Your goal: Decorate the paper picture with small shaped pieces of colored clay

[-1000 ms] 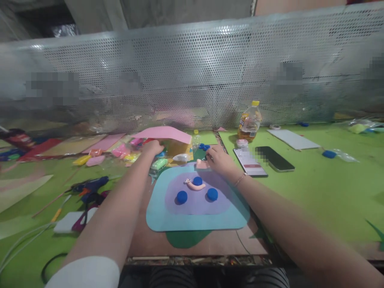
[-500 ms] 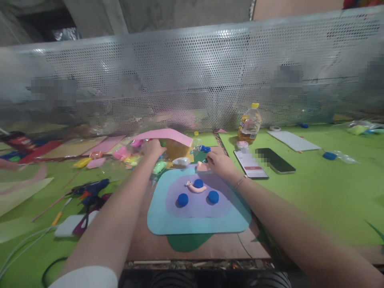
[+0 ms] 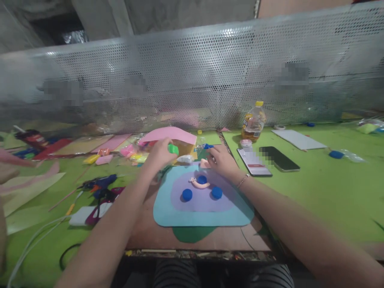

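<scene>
My left hand [image 3: 160, 155] is closed around a small bright green packet [image 3: 173, 149], raised above the far left edge of the light blue mat. My right hand [image 3: 220, 160] has its fingers bent together at the mat's far edge, beside a pale pink piece [image 3: 205, 163]; whatever is in its fingertips is hidden. The rounded light blue mat [image 3: 204, 221] carries a lilac inner sheet [image 3: 198, 206]. On this lie blue round caps [image 3: 187, 195] and a curved pale pink strip [image 3: 200, 185] with a small white end, touching the farthest cap.
Several coloured packets [image 3: 129, 151] and a pink sheet [image 3: 168, 134] lie behind my left hand. A glue gun [image 3: 100, 182], scissors [image 3: 93, 216] and cables are at the left. Two phones [image 3: 279, 159] and a bottle [image 3: 253, 122] stand or lie at the right. Another person's hand [image 3: 9, 173] shows far left.
My left hand has lifted the green packet from beside the mat and come slightly right. My right hand stays near the pink piece. Another person's hand has entered at the left edge.
</scene>
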Available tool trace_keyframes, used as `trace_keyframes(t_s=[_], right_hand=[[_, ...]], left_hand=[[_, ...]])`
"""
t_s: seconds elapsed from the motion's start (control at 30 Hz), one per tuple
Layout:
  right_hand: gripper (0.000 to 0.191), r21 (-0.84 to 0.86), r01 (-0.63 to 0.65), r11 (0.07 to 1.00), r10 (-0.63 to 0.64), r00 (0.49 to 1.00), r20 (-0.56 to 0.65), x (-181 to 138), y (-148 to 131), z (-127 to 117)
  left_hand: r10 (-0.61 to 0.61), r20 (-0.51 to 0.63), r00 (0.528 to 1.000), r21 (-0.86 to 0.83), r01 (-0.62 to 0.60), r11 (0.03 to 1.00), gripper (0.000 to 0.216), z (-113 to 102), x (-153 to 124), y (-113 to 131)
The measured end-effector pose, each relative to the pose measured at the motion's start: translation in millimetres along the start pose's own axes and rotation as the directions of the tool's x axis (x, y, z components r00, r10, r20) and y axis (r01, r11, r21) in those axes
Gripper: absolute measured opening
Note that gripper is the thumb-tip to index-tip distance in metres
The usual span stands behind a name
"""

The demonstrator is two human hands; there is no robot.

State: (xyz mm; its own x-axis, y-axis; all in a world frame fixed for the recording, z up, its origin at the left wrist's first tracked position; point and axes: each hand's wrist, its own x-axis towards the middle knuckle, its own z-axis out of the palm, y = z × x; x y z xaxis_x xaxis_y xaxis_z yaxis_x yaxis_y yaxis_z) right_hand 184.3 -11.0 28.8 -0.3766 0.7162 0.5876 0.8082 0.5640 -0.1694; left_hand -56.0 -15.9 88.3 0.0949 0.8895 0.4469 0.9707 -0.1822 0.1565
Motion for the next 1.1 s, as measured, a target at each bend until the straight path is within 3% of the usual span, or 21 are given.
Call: trace_keyframes(t_s=[0.13, 0.2, 0.3, 0.4, 0.63, 0.87, 0.97, 1.1], right_hand=[[0.019, 0.182, 0.043, 0.982, -0.040, 0.999, -0.020, -3.1, -17.3, -5.3], [0.021, 0.290, 0.069, 0.955, -0.071, 0.997, -0.005, -4.6, -25.5, -5.5], [0.020, 0.396, 0.107, 0.912, -0.112, 0.994, -0.011, -5.6, -33.3, -3.1], [0.022, 0.463, 0.066, 0.884, -0.061, 0.998, -0.025, -5.6, -35.5, 0.1], [0.031, 0.675, -0.148, 0.722, 0.110, 0.989, 0.100, -4.6, -33.9, 4.9], [0.032, 0.880, -0.201, 0.430, 0.010, 0.976, 0.218, -4.0, -30.9, 5.4], [0.031, 0.897, -0.220, 0.383, -0.019, 0.969, 0.246, -3.9, -29.6, 6.3], [0.032, 0.885, -0.255, 0.389, 0.006, 0.962, 0.274, -2.7, -28.7, 7.2]], left_hand=[[0.193, -0.037, 0.980, -0.205, -0.197, 0.959, 0.027, 27.4, -20.7, 32.1], [0.248, -0.118, 0.962, -0.268, -0.271, 0.925, 0.030, 40.1, -27.5, 41.2], [0.285, -0.209, 0.936, -0.347, -0.343, 0.873, 0.036, 51.8, -33.8, 45.4], [0.288, -0.249, 0.925, -0.428, -0.372, 0.824, 0.031, 55.0, -37.4, 43.6], [0.410, -0.269, 0.871, -0.316, -0.482, 0.817, 0.013, 55.9, -43.4, 43.4], [0.381, -0.221, 0.898, -0.396, -0.439, 0.806, 0.018, 55.1, -42.6, 38.8], [0.407, -0.224, 0.885, -0.420, -0.465, 0.779, 0.024, 54.9, -41.9, 35.4], [0.446, -0.306, 0.841, -0.386, -0.538, 0.750, 0.030, 57.7, -41.5, 33.2]])
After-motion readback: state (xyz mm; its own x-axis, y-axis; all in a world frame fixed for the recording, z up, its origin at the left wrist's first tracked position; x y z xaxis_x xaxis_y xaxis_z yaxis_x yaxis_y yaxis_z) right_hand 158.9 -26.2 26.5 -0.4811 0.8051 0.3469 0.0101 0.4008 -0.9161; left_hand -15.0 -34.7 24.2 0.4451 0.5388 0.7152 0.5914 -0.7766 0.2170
